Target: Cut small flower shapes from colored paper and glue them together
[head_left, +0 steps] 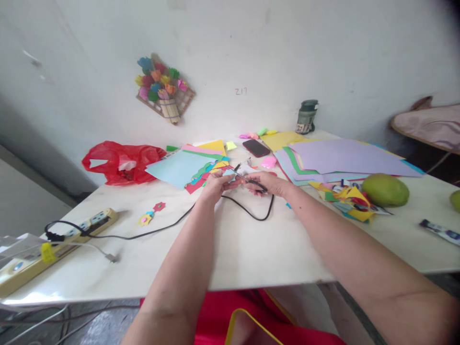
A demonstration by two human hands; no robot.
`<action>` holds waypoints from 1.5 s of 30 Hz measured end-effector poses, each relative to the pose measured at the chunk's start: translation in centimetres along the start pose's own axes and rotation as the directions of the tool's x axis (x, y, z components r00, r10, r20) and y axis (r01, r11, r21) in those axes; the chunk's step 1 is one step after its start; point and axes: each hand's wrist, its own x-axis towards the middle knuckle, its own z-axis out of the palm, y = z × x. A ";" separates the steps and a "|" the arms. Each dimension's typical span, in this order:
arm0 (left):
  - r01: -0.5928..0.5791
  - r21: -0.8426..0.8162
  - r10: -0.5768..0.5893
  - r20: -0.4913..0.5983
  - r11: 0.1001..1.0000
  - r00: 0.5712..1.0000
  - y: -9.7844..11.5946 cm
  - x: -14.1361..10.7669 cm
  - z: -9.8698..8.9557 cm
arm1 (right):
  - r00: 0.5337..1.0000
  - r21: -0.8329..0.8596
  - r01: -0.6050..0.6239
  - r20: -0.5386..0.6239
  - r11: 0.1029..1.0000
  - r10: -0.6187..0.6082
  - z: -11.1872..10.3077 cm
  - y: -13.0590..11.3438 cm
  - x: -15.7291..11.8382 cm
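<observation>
My right hand (264, 182) is closed on a pair of scissors (256, 183) with dark handles, whose blades point left toward my other hand. My left hand (217, 186) pinches a small light blue piece of paper (230, 176) beside the blades. Just behind the hands lie cut colored paper strips (201, 175) in green, blue, red and yellow. A light blue sheet (172, 167) rests to their left. Small paper flower shapes, one yellow (145, 219) and one red (159, 206), lie at the left.
A black cord (143, 236) runs from a power strip (104, 218) past my hands. Behind are a red bag (125, 163), a phone (256, 148) and a bottle (306, 117). Large purple paper (345, 155), paper scraps (354, 199) and a green fruit (385, 189) lie right.
</observation>
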 end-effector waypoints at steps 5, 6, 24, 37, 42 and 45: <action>-0.009 -0.008 0.009 0.017 1.000 1.000 -0.1 0.2 -0.2 | 1.000 -0.002 -0.008 -0.005 1.000 0.008 0.0 -0.2 -0.1; -0.010 -0.010 0.010 0.019 1.000 1.000 -0.2 0.2 -0.2 | 1.000 -0.003 -0.006 -0.003 1.000 0.006 0.0 -0.2 -0.1; -0.054 -0.095 0.051 -0.036 0.994 0.998 -0.4 0.1 0.0 | 0.987 0.203 0.130 -0.120 0.971 -0.107 0.3 0.5 0.5; -0.102 -0.073 0.097 -0.071 0.992 0.993 -0.8 0.4 0.7 | 0.912 0.402 0.190 -0.411 0.896 -0.009 2.7 -0.1 1.4; -0.094 -0.055 0.091 -0.059 0.994 0.994 -1.0 0.5 0.8 | 0.865 0.416 0.223 -0.502 0.882 0.018 2.9 0.1 1.8; -0.080 -0.062 0.077 -0.046 0.995 0.996 -1.0 0.3 0.9 | 0.858 0.401 0.228 -0.513 0.887 0.012 2.8 0.3 1.9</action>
